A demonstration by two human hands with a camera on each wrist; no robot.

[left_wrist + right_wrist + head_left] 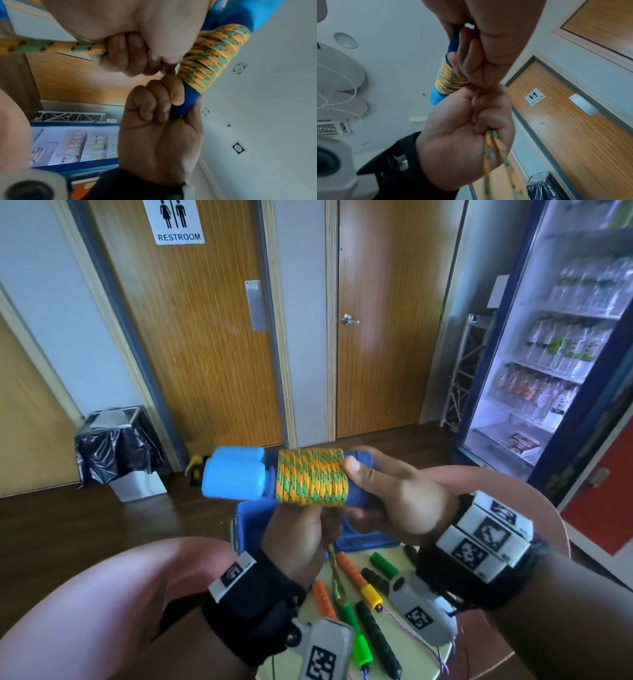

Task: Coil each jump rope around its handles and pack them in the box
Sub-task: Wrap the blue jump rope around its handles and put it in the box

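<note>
While the right hand [394,494] curls its fingers [154,102] round the dark-blue end of two blue handles [236,474] held side by side, thumb laid along them, the left hand [301,535] is closed in a fist on the loose orange-and-green rope [51,47] just below. That rope is wound in a tight coil [311,477] round the middle of the pair, and two strands [491,155] trail from the fist. The bundle is held up in the air above a blue box [253,525] at the far edge of a small round table [424,662]. On the table lie at least six more handles [356,573]: two orange, two green, two black. Both wrists hide part of them.
</note>
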